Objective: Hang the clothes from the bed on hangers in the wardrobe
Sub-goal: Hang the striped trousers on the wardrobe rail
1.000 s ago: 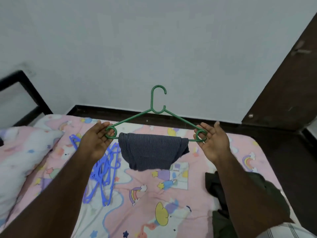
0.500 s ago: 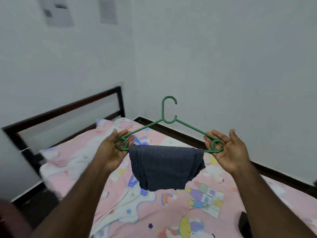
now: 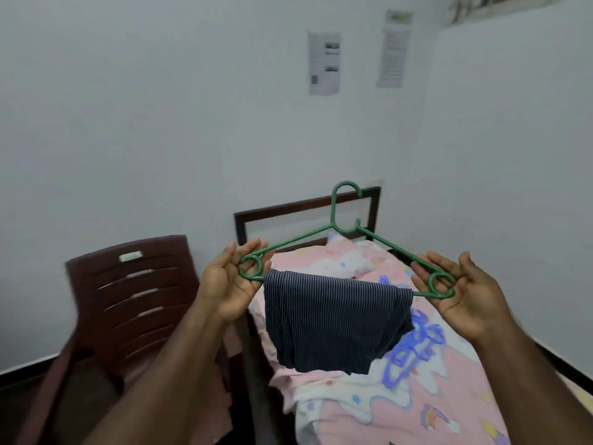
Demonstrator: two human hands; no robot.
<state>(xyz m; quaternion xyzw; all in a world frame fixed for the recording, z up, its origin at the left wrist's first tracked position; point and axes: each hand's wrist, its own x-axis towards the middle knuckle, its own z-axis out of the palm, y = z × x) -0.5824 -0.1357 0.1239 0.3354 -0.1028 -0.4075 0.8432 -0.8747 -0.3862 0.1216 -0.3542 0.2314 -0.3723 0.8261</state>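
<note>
A green plastic hanger [image 3: 333,216] hangs in the air in front of me, hook up. A dark navy pinstriped garment [image 3: 333,319] is folded over its bottom bar. My left hand [image 3: 229,284] supports the hanger's left end loop against its palm, fingers nearly straight. My right hand [image 3: 465,293] carries the right end loop on its upturned palm, fingers spread and relaxed. Below lies the bed [image 3: 442,409] with its pink cartoon-print sheet. Several blue hangers [image 3: 414,345] lie on it behind the garment. No wardrobe is in view.
A dark brown plastic chair [image 3: 131,293] stands at the left beside the bed. The bed's dark headboard [image 3: 305,213] is against the white wall, with a pillow [image 3: 346,264] below it. Two papers [image 3: 324,62] are stuck on the wall.
My view has swung left along the bed to the headboard end, and the chair has come into sight. Both hands still carry the hanger with the garment, held level.
</note>
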